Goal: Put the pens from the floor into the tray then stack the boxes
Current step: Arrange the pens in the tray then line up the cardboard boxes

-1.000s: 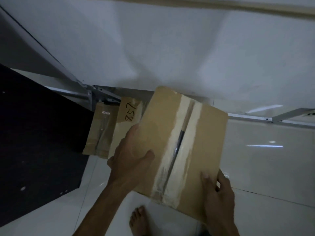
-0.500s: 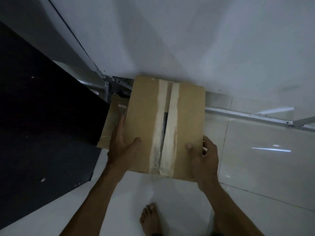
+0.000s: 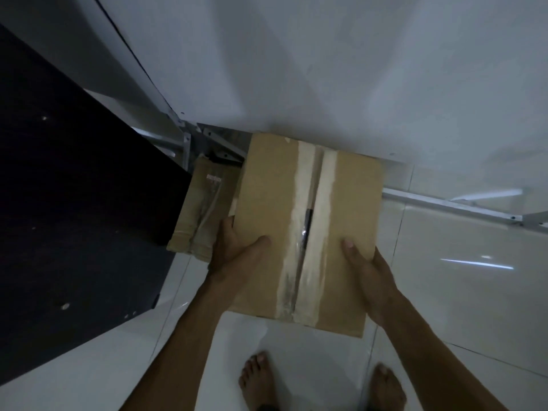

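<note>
Head view: taped cardboard box (image 3: 272, 221) clasped by left hand (image 3: 234, 256) and right hand (image 3: 370, 277), hiding most of lower box (image 3: 201, 215); fingers underneath unseen.

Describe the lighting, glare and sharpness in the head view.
Head view: dim, bluish light; glare streaks on the glossy floor tiles at right; the black panel is nearly featureless; the cardboard box and both hands look soft, and lines bow from wide-angle distortion.

One head-worn wide-angle view looks steeply down and forward, close over a cardboard box (image 3: 308, 229), the tiled floor (image 3: 462, 292) and bare feet at the bottom edge.
</note>
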A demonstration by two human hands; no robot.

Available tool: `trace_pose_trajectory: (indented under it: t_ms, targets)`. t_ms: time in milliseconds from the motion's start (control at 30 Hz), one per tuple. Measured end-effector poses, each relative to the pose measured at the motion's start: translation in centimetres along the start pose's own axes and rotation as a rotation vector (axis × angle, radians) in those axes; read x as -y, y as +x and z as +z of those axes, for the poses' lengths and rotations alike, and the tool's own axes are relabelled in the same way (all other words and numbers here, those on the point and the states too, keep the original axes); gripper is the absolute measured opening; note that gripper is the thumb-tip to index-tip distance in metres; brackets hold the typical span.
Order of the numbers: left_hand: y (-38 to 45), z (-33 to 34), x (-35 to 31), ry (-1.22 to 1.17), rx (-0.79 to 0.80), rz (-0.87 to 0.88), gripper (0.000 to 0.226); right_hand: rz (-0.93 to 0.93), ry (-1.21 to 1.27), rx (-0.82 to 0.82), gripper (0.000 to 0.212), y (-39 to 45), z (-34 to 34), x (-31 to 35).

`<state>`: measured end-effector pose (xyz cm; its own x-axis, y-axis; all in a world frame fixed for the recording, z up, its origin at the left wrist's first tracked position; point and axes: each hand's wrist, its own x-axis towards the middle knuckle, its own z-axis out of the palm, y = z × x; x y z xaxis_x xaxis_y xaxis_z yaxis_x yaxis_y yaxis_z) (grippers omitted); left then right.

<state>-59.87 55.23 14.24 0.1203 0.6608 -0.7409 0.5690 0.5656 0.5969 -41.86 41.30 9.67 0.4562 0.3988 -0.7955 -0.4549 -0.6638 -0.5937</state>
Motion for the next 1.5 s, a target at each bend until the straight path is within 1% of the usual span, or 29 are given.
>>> trace_pose_trajectory:
  t_ms: [67,100,167,233,300,367,433,533,600,667,733,833,933,1000,1067,1100,1200,1267,1367,1500]
  targets:
    - [-0.9,1.8,-0.4,-0.007,0.064,0.010,0.060,-0.006,0.014,-0.023,0.072,-0.1,-2.5,-0.4]
    - [-1.2,2.8,-0.5,0.014,0.086,0.012,0.064,-0.002,0.024,-0.028,0.070,-0.2,-3.9,-0.7]
    - [-1.8,5.3,-0.9,0.063,0.113,0.021,0.080,-0.006,0.049,-0.038,0.065,-0.6,-6.5,-1.4]
    - [-2.7,8.2,-1.6,0.066,0.139,0.038,0.087,-0.003,0.064,-0.078,0.063,-1.0,-9.5,-1.8]
    - [-3.1,10.4,-2.1,0.052,0.174,0.047,0.087,0.009,0.067,-0.132,0.063,-1.3,-11.8,-2.2]
    - [-3.1,12.9,-2.5,0.043,0.213,0.033,0.081,0.028,0.064,-0.156,0.061,-1.0,-14.4,-2.6]
    - [-3.0,14.7,-2.7,0.045,0.233,0.020,0.079,0.037,0.055,-0.175,0.059,-0.3,-16.0,-3.0]
    - [-2.2,17.0,-3.1,0.059,0.232,0.025,0.092,0.040,0.060,-0.165,0.052,1.6,-17.7,-3.3]
    - [-1.1,18.4,-3.1,0.082,0.222,0.026,0.093,0.030,0.040,-0.151,0.048,3.2,-18.7,-3.7]
    - [-0.3,19.7,-2.5,0.086,0.221,0.023,0.087,-0.002,-0.005,-0.168,0.045,4.8,-19.7,-4.1]
    - [-0.2,20.8,-1.2,0.042,0.214,0.023,0.076,-0.022,-0.038,-0.186,0.044,6.0,-20.6,-4.5]
    - [0.6,21.8,0.9,-0.045,0.162,-0.028,0.056,-0.046,-0.106,-0.146,0.044,7.5,-21.1,-4.9]
    - [2.2,22.4,1.7,-0.088,0.171,-0.093,0.042,-0.069,-0.158,-0.118,0.041,9.7,-21.1,-5.0]
    - [3.5,22.6,1.9,-0.042,0.176,-0.070,0.045,-0.072,-0.144,-0.105,0.041,11.3,-20.7,-5.5]
    - [4.6,22.5,2.0,0.026,0.166,-0.022,0.053,-0.071,-0.111,-0.087,0.039,12.1,-19.9,-6.1]
    - [5.2,22.4,2.1,0.100,0.147,0.003,0.057,-0.080,-0.093,-0.073,0.038,12.3,-19.4,-6.4]
    - [6.2,22.5,2.2,0.442,0.103,0.043,0.072,-0.095,-0.034,-0.050,0.038,13.1,-18.3,-6.9]
    - [6.2,23.0,2.3,0.567,0.093,0.026,0.084,-0.098,-0.012,-0.037,0.041,13.5,-17.9,-7.3]
    - [5.9,24.0,2.5,0.651,0.078,0.005,0.099,-0.112,-0.003,-0.023,0.043,13.7,-17.7,-8.1]
    - [6.1,24.5,3.3,0.766,0.037,0.011,0.102,-0.119,0.010,0.000,0.045,13.8,-17.6,-8.4]
